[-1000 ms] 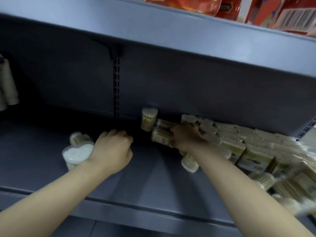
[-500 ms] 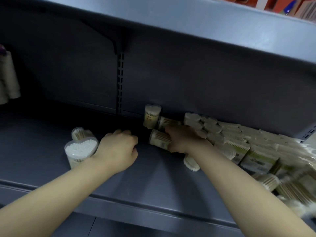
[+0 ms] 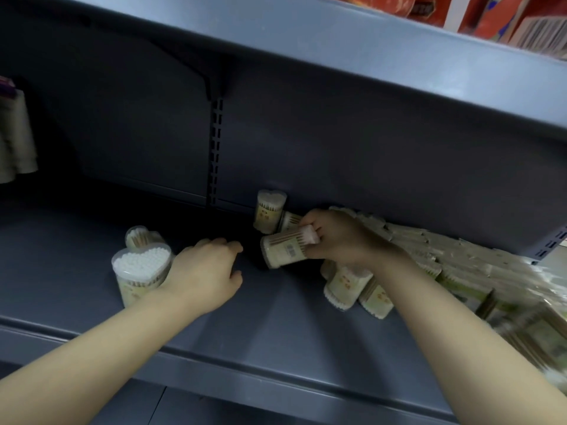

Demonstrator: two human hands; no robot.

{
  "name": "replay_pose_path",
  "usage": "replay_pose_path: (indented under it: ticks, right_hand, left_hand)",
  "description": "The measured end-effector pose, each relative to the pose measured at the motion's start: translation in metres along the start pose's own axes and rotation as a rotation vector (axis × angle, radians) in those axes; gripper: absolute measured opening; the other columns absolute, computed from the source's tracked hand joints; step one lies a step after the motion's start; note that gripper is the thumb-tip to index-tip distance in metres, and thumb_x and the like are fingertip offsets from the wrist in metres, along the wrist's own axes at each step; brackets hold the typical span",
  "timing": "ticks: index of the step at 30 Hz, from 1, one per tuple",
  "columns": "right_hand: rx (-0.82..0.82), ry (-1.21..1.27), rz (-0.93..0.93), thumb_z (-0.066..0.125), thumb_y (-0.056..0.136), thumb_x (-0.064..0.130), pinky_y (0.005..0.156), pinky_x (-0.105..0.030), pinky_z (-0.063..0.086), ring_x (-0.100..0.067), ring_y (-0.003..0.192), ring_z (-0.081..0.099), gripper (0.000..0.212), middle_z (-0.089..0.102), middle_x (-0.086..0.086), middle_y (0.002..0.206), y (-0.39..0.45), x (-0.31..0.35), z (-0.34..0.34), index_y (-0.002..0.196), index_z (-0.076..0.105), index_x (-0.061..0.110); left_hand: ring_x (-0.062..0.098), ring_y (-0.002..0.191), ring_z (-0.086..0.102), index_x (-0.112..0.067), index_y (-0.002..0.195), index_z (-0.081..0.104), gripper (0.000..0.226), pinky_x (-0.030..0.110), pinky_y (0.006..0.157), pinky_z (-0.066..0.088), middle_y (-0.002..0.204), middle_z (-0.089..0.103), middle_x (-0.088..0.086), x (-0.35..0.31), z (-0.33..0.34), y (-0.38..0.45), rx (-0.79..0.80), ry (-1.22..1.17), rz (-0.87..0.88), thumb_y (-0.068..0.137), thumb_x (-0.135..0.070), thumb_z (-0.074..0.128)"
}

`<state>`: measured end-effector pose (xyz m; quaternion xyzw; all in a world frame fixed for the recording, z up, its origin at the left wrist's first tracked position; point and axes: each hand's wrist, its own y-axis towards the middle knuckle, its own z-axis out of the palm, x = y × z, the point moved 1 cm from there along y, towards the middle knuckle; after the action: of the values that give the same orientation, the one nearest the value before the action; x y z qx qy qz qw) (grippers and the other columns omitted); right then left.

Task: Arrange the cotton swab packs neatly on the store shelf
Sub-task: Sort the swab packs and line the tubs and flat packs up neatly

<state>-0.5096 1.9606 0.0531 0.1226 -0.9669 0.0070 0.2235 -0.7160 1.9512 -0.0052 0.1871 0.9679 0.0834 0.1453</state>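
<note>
Red packages (image 3: pixel 491 13) sit on the upper shelf (image 3: pixel 306 50), at the top right. A slotted upright (image 3: pixel 215 154) runs down the dark back panel (image 3: pixel 122 118). Beige rolls (image 3: pixel 15 139), blurred, stand at the far left edge.

Dim, shadowed shelf (image 3: pixel 92 286) recess; light falls from the front; right edge smeared by blur and wide-angle stretch.

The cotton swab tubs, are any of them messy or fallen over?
Yes. Two tubs lie tipped on their sides on the shelf under the right arm. The right hand grips another sideways tub. Two tubs by the left hand stand upright.
</note>
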Motion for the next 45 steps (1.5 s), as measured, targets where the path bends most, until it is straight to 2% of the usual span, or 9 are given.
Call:
replay_pose_path:
  ticks: [3,7,10,13,27,31,35,41,45]
  right_hand:
    - [0.024,0.155,0.031,0.067,0.076,0.004,0.08,-0.026,0.048,-0.01,0.086,0.057,0.036,0.059,0.004,0.091,-0.007,-0.001,-0.007,0.111,0.06,0.012]
    - [0.039,0.279,0.069,0.063,0.081,0.003,0.085,-0.026,0.049,-0.014,0.095,0.061,0.036,0.061,-0.003,0.105,-0.016,0.0,-0.011,0.116,0.058,0.013]
    - [0.006,0.302,0.056,0.061,0.085,0.005,0.072,-0.006,0.045,-0.001,0.083,0.057,0.035,0.059,0.002,0.101,-0.023,0.004,-0.015,0.119,0.057,0.013]
    - [-0.027,0.346,0.037,0.059,0.087,0.005,0.065,0.0,0.042,0.007,0.077,0.054,0.032,0.059,0.006,0.096,-0.029,0.007,-0.019,0.118,0.058,0.012]
    - [-0.034,0.624,0.115,0.046,0.095,0.01,0.076,-0.018,0.054,-0.007,0.086,0.062,0.025,0.063,0.0,0.097,-0.03,0.007,-0.007,0.119,0.055,0.008]
    - [-0.011,0.595,0.128,0.047,0.094,0.009,0.082,-0.02,0.052,-0.01,0.092,0.063,0.02,0.064,-0.007,0.107,-0.029,0.004,-0.003,0.108,0.058,0.016]
    - [0.025,0.467,0.077,0.054,0.091,0.007,0.088,-0.027,0.05,-0.015,0.101,0.061,0.021,0.065,-0.015,0.113,-0.03,0.004,-0.004,0.11,0.063,0.007]
    - [0.1,0.424,0.018,0.056,0.081,-0.012,0.079,-0.013,0.047,-0.01,0.093,0.059,0.047,0.06,-0.001,0.103,-0.029,0.007,-0.002,0.123,0.053,0.009]
    - [0.079,0.375,-0.021,0.059,0.081,-0.01,0.07,-0.013,0.047,-0.012,0.082,0.058,0.041,0.06,-0.002,0.095,-0.03,0.01,-0.002,0.119,0.055,0.006]
  left_hand:
    - [0.015,0.121,0.044,-0.029,0.142,0.03,0.06,0.029,0.092,0.043,0.133,0.048,-0.007,-0.003,0.005,-0.001,0.034,-0.089,-0.014,0.088,-0.043,0.053]
    - [0.017,0.12,0.046,-0.026,0.14,0.036,0.066,0.033,0.095,0.043,0.131,0.05,-0.004,-0.01,0.015,-0.002,0.096,-0.195,-0.005,0.082,-0.048,0.061]
    - [0.016,0.116,0.047,-0.026,0.135,0.042,0.062,0.033,0.093,0.044,0.126,0.052,-0.003,-0.016,0.02,-0.003,0.096,-0.218,-0.006,0.081,-0.051,0.061]
    - [0.013,0.111,0.05,-0.025,0.129,0.047,0.056,0.031,0.09,0.045,0.122,0.054,-0.004,-0.02,0.021,-0.003,0.065,-0.305,-0.012,0.082,-0.051,0.06]
    - [-0.003,0.089,0.058,-0.026,0.11,0.055,0.026,0.015,0.076,0.046,0.095,0.063,-0.015,-0.028,0.016,-0.008,-0.152,-0.879,-0.039,0.085,-0.029,0.063]
    - [-0.009,0.082,0.059,-0.029,0.112,0.051,0.027,0.003,0.069,0.042,0.094,0.063,-0.016,-0.026,0.009,-0.009,-0.152,-0.951,-0.017,0.088,-0.022,0.061]
    - [-0.012,0.079,0.058,-0.03,0.119,0.046,0.033,0.003,0.069,0.043,0.098,0.061,-0.016,-0.027,0.002,-0.005,-0.155,-1.024,0.003,0.091,-0.018,0.056]
    - [-0.01,0.073,0.061,-0.029,0.113,0.048,0.023,0.009,0.071,0.048,0.093,0.061,-0.016,-0.028,-0.004,0.004,-0.254,-1.082,-0.023,0.095,-0.016,0.048]
    - [-0.002,0.074,0.061,-0.026,0.113,0.048,0.022,0.008,0.066,0.049,0.089,0.06,-0.013,-0.032,-0.008,0.008,-0.291,-1.127,-0.043,0.097,-0.012,0.042]
